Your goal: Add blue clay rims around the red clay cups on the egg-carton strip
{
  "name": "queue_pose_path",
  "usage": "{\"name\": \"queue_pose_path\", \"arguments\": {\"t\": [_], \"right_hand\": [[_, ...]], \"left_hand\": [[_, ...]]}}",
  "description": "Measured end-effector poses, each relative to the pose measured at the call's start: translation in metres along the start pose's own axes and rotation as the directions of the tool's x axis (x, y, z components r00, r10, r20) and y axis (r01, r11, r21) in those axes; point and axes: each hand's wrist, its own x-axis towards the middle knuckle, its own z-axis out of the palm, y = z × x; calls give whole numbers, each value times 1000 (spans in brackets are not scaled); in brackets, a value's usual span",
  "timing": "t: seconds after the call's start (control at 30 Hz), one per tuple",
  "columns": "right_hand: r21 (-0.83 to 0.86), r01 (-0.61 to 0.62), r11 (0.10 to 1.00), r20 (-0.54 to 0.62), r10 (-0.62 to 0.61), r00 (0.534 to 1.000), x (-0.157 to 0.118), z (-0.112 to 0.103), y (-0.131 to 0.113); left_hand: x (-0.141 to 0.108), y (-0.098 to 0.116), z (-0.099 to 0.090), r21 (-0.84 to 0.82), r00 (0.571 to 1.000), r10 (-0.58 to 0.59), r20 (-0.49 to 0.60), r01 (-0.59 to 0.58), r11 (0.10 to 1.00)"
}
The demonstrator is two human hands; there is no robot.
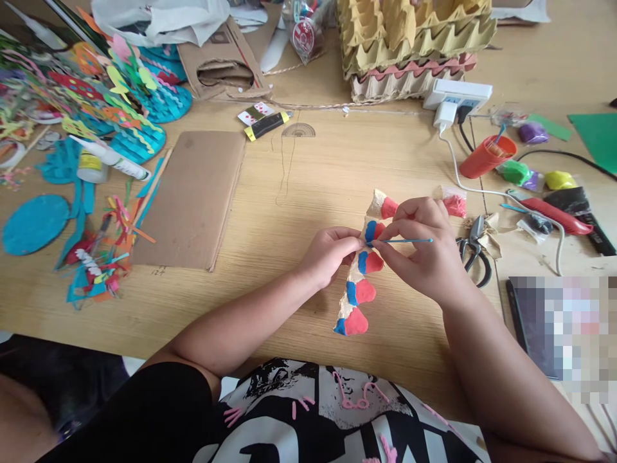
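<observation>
A scalloped strip of egg carton, its tips covered in red with blue bands behind them, is held above the table. My left hand is closed on the strip's inner edge, thumb on top. My right hand pinches a thin blue stick, whose left end reaches the strip near my left thumb. The topmost tip has red but shows no blue band. Past my right hand lies a small clear bag of red clay, partly hidden by the hand.
Scissors and an orange-red cup stand to the right, near a power strip with cables. Egg trays are stacked at the back. Left are a cardboard sheet, a glue bottle and coloured paper scraps.
</observation>
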Motion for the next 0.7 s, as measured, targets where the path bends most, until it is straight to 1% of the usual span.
{"name": "queue_pose_path", "arguments": {"t": [0.2, 0.33, 0.5, 0.7], "right_hand": [[-10, -18, 1000, -12, 18, 1000, 0, 0, -2], [49, -42, 998, 5, 41, 999, 0, 0, -2], [21, -56, 998, -6, 56, 998, 0, 0, -1], [90, -66, 994, -2, 67, 998, 1, 0, -1]], "left_hand": [[-1, 0, 2, 1, 1000, -13, -14, 13, 1000], [-2, 1, 2, -3, 1000, -21, -7, 21, 1000], [-2, 1, 2, 8, 1000, -19, -3, 19, 1000], [-2, 1, 2, 21, 1000, -24, -6, 25, 999]]}}
